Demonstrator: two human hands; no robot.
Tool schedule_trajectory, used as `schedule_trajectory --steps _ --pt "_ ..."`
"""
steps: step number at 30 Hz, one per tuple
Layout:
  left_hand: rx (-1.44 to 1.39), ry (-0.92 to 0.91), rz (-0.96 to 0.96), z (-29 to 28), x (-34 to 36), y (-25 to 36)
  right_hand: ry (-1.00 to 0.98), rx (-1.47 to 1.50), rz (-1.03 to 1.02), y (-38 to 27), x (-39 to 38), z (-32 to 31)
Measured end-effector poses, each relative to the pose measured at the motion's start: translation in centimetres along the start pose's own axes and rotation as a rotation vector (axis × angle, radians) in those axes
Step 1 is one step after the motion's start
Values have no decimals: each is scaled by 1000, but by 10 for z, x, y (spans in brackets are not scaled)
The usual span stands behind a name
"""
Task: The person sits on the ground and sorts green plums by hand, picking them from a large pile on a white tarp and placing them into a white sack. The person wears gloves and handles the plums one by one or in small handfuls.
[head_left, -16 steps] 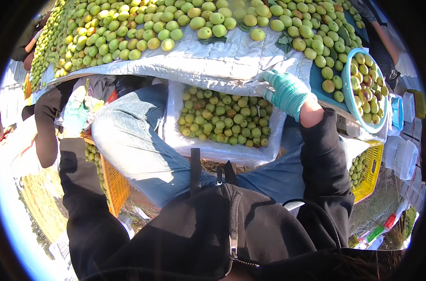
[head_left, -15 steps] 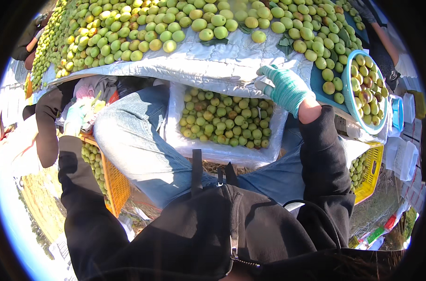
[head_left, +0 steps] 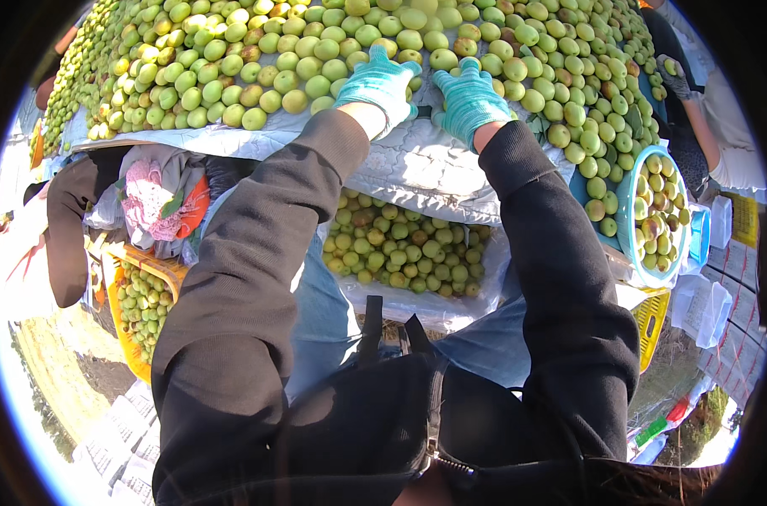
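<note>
Both my hands wear teal knit gloves and reach to the near edge of a broad layer of small round green fruit point(head_left: 222, 78), some blushed brown, spread on a pale quilted cloth point(head_left: 417, 167). My left hand point(head_left: 378, 86) lies among the fruit with its fingers stretched forward, touching some at its fingertips. Just right of it, my right hand point(head_left: 471, 99) has its fingers apart against the fruit, a narrow gap between the two hands. Neither seems closed round a fruit, though the fingertips are partly hidden. Below the cloth's edge, between my knees, sits a plastic-lined crate point(head_left: 495, 287) of similar fruit.
A light-blue basin point(head_left: 626, 221) full of fruit stands at the right. An orange crate point(head_left: 131, 344) of fruit is at lower left, beneath bundled cloths point(head_left: 152, 202). A yellow crate point(head_left: 651, 325) sits lower right. Another person's gloved hand point(head_left: 675, 78) shows at far right.
My left hand has come from the cloths at the left onto the fruit. My right hand has moved forward and left from the cloth's edge. More fruit now lies near the cloth's front middle.
</note>
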State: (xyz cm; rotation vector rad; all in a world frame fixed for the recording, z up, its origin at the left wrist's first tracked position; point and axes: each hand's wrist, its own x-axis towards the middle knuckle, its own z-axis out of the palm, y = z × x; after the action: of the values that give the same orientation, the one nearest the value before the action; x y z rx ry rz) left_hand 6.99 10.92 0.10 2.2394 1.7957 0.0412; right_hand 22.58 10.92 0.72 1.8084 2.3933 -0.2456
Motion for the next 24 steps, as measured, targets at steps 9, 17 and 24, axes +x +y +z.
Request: schedule_trajectory --steps 9,17,24 --pt "-214 -11 89 -8 2 3 -225 1711 184 42 -67 -19" --pt "-1828 -1033 -54 4 -112 -37 -529 2083 -18 28 -160 -8" --pt "-2055 -1321 -325 42 -143 -47 -777 1358 -12 22 -174 21"
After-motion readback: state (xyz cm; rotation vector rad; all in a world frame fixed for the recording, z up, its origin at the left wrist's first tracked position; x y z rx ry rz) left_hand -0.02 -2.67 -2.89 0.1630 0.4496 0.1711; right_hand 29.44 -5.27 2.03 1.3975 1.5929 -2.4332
